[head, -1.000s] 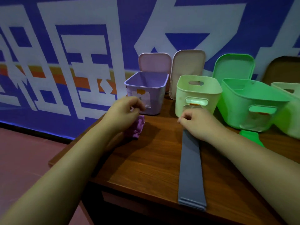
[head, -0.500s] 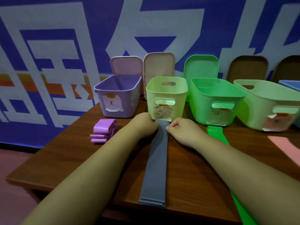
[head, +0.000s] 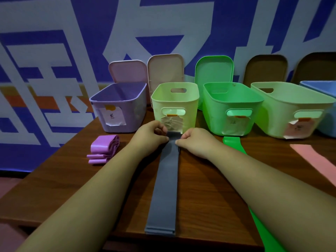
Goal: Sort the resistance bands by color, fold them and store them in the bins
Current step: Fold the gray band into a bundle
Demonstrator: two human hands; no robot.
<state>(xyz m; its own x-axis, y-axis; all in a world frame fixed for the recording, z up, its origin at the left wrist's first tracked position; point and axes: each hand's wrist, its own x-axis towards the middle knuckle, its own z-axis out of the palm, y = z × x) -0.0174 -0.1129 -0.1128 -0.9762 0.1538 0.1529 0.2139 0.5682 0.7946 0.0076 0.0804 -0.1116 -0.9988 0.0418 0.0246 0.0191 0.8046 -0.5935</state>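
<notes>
Long flat grey band (head: 164, 188), layered, lengthwise on the wooden table (head: 200, 197)

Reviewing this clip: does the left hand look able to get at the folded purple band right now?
Probably yes. The folded purple band lies in the open just left of the left hand, with nothing in between. The hand would first have to release the grey band it pinches.

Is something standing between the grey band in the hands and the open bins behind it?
Nothing visible. The left hand and right hand pinch the far end of the long grey rubber band, right before the pale yellow plastic bin. Its top is open. Which bin takes grey, I cannot tell.
</notes>
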